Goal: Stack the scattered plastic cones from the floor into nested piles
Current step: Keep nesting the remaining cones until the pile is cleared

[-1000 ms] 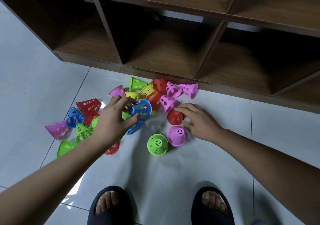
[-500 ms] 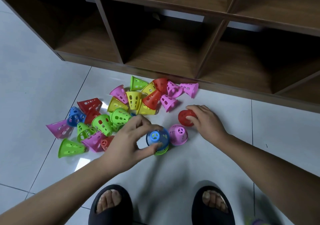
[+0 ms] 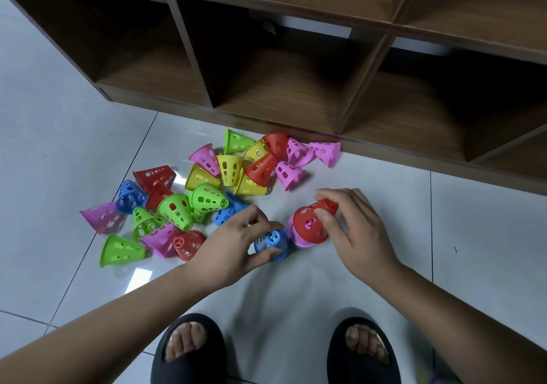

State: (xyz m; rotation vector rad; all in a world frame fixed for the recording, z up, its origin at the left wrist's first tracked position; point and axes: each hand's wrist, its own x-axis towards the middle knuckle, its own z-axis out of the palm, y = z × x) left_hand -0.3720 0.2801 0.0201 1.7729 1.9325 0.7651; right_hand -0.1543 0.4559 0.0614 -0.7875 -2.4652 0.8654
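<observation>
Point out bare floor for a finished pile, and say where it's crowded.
Bare floor lies right of the right hand, up to the shelf unit; also between both hands and the slippers; and left of the loose cones. Crowded: those cones, through the blue cone in the left hand, to the red cone.

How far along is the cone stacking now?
Barely started. Done: the blue perforated plastic cone, in the grip of the left hand, sits over a green one glimpsed through its holes. In hand: the right hand tilts a red perforated plastic cone onto an upright pink plastic cone. Left: the loose cones scattered on the tiled floor.
</observation>
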